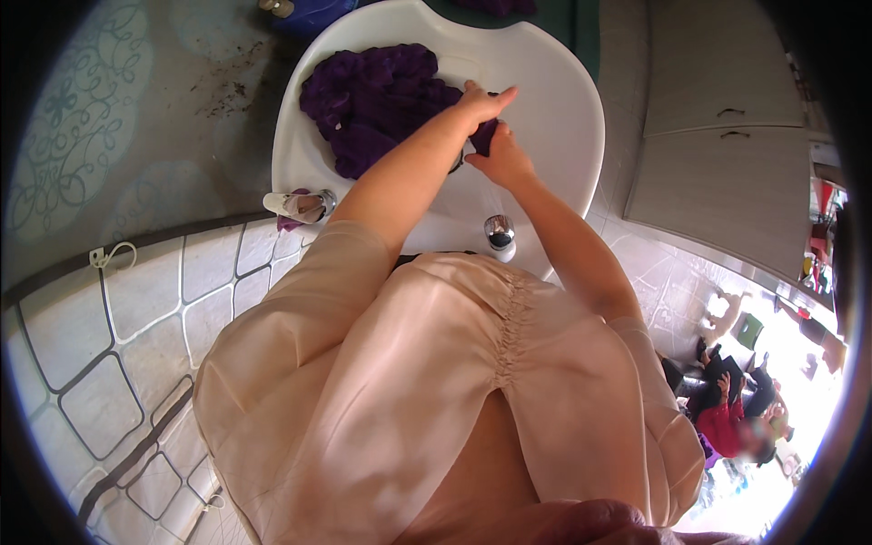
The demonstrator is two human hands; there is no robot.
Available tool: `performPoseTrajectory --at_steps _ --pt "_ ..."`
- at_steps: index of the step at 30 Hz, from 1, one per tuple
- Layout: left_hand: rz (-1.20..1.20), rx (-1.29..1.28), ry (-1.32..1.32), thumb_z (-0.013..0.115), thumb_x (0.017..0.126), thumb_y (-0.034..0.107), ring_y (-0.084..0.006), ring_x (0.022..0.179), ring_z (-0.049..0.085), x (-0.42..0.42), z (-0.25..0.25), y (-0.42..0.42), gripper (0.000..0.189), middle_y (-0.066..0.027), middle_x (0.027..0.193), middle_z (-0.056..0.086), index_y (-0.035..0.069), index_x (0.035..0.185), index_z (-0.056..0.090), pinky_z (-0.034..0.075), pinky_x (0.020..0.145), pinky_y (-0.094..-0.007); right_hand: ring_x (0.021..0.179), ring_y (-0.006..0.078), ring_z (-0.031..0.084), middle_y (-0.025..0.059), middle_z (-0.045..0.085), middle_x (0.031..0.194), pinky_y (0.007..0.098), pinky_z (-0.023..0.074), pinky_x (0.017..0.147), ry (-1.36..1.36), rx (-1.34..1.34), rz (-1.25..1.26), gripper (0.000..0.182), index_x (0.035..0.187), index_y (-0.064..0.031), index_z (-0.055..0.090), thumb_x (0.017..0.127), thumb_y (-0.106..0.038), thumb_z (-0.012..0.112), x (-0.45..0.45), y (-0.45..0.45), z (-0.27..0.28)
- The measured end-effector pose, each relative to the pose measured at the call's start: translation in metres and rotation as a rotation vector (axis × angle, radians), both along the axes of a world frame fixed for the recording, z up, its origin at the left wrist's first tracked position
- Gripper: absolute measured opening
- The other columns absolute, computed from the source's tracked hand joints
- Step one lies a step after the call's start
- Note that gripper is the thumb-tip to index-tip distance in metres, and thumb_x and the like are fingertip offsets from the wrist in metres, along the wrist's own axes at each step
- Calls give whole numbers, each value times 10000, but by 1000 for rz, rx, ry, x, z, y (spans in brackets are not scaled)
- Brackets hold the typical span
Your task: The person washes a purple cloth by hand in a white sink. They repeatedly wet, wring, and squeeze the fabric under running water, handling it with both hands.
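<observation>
A white washbasin (558, 102) lies before me with a bunched dark purple cloth (381, 88) in its left part. Between my hands is a narrow piece of purple cloth (484, 137); whether it joins the large bunch is hidden. My left hand (485, 105) lies over its upper part, two digits spread apart, with cloth showing at both sides of the palm. Just below and to the right, my right hand (505, 155) grips the cloth's lower end between its digits. A chrome tap (501, 233) stands at the basin's near edge, below my right hand.
A chrome and white fitting (300, 206) sits at the basin's left rim, beside a small purple cloth (290, 223). Blue (313, 17) and green (579, 41) items stand behind the basin. Grey cabinets (722, 170) are at right. A person in red (722, 429) is farther off, lower right.
</observation>
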State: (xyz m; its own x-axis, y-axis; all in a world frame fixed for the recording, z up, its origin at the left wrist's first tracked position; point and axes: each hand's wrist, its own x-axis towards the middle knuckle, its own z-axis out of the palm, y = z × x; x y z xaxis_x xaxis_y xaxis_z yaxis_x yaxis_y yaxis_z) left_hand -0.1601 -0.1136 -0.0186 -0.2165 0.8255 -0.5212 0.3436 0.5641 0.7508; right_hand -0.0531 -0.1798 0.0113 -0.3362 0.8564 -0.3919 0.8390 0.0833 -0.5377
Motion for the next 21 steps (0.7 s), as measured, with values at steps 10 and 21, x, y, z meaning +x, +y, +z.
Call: performPoseTrajectory --at_steps 10,21 --pt "-8 299 -1428 358 780 618 -272 897 503 -33 75 -34 704 -155 1154 386 185 1314 202 391 833 -475 638 124 416 61 449 869 230 370 541 1903 -1400 -353 477 1127 -6 361 774 -305 475 0 -15 93" --pt "-80 331 -1767 426 806 528 -140 614 448 -29 123 -19 441 17 593 372 127 623 416 425 632 -351 621 102 386 77 438 900 220 344 527 1716 -1207 -87 414 1083 17 376 813 -267 513 15 -12 115"
